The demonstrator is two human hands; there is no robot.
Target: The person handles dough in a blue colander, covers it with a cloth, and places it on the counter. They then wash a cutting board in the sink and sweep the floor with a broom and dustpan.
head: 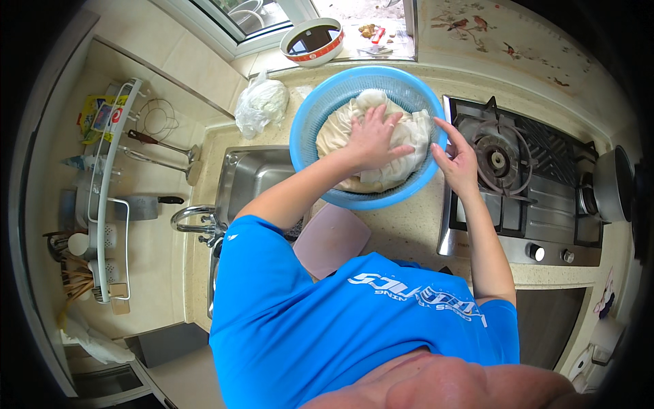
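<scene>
A round blue plastic colander point(352, 76) with mesh-like walls sits on the counter between the sink and the gas stove. In it lies a bulky bundle wrapped in off-white cloth point(334, 128), its contents hidden. My left hand point(375, 135) rests on top of the bundle, palm down and fingers spread. At the colander's right side, my right hand point(457, 161) holds the rim, thumb and forefinger over the edge. Its other fingers are partly hidden.
The steel sink point(255, 166) and its faucet point(196, 217) are at left, near a pinkish board point(332, 240). A knotted plastic bag point(261, 105) lies behind the sink. A bowl of dark liquid point(311, 43) stands on the sill. The gas stove point(511, 179) bears a pot point(610, 184).
</scene>
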